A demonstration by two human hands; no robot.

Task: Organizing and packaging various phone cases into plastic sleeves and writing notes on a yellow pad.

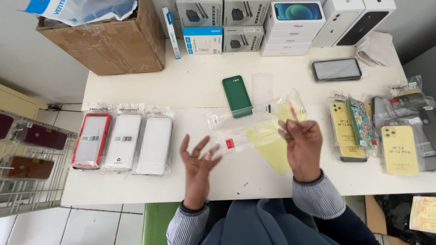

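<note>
Lying on the table [190, 88]: three packaged phone cases [122, 141] side by side at the left, a bare phone case [237, 95] near the middle, more packaged cases [383, 131] piling up at the right. Standing along the far edge: a cardboard box [109, 43] at the left, stacked small boxes [277, 25] to its right. Resting before those boxes, toward the right: a phone [336, 69]. Hanging between both raised hands, above the table's middle: a plastic sleeve [254, 127]. Sitting beside the table, at far left: a wire rack [32, 163].
</note>
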